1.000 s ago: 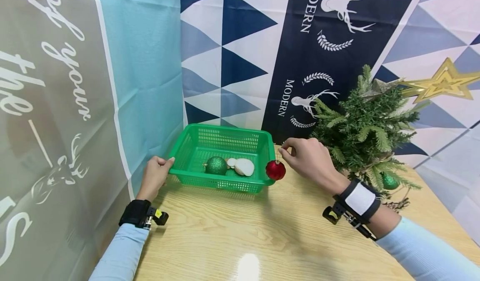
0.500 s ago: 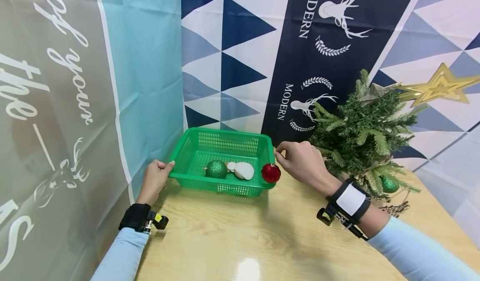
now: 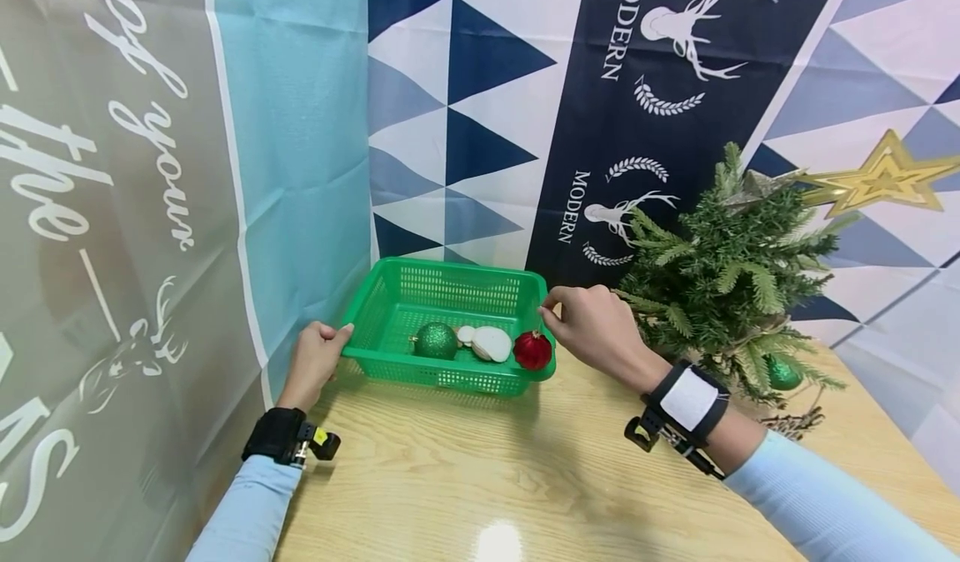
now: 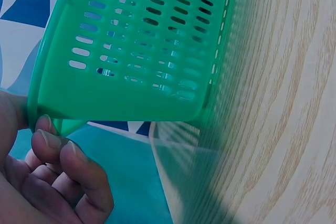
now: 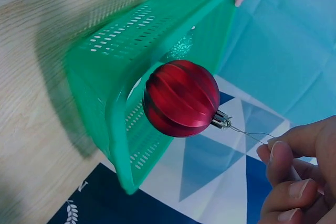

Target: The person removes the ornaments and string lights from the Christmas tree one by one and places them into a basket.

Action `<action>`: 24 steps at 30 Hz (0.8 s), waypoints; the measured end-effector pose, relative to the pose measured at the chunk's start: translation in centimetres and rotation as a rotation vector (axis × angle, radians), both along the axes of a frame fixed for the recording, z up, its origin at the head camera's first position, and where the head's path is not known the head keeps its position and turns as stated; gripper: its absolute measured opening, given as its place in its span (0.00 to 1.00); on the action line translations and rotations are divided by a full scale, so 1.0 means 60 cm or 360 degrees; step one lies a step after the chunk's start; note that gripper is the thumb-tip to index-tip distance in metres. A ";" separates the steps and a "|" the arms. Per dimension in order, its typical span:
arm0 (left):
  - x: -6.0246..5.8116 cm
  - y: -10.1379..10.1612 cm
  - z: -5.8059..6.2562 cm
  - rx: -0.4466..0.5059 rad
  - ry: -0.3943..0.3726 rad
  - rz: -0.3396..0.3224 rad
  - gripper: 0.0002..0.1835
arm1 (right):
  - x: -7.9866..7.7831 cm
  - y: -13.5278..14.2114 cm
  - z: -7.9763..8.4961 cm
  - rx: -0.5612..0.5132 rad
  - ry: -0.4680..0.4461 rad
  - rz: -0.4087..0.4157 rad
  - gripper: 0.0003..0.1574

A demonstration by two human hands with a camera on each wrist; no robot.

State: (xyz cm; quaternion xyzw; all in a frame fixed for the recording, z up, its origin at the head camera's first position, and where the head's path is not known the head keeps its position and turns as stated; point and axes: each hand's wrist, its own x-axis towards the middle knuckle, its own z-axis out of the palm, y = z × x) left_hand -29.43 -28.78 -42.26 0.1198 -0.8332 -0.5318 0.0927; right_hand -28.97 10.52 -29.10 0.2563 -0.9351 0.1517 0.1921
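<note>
My left hand (image 3: 312, 363) pinches the rim of a green plastic basket (image 3: 450, 372) at its near left corner; in the left wrist view its thumb and fingers close on that rim. From my right hand (image 3: 597, 328) a red ridged Christmas bauble (image 3: 532, 350) hangs by a thin string loop, pinched between thumb and fingers. The bauble overlaps the basket's near right corner in the head view, and in the right wrist view it is over the opening. Inside the basket lie a green glitter bauble (image 3: 436, 341) and a white rounded ornament (image 3: 491, 343).
A small artificial Christmas tree (image 3: 738, 270) stands at the right of the wooden table (image 3: 450, 479), with a gold star (image 3: 877, 174) and a green bauble (image 3: 783, 372) on it. Patterned cloth (image 3: 300, 128) hangs close behind and left of the basket.
My right hand has moved left, carrying the red bauble from beside the basket's right edge to over its near right corner. My left hand keeps its hold on the rim.
</note>
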 end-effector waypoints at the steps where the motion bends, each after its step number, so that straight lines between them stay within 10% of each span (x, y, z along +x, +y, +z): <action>1: 0.000 0.000 0.000 -0.0002 -0.0001 0.0002 0.18 | 0.000 -0.002 0.000 0.0004 0.0001 0.0002 0.07; 24: 0.000 0.002 -0.001 0.0040 0.0006 0.0012 0.17 | -0.008 -0.036 -0.007 0.0046 0.0034 0.0080 0.07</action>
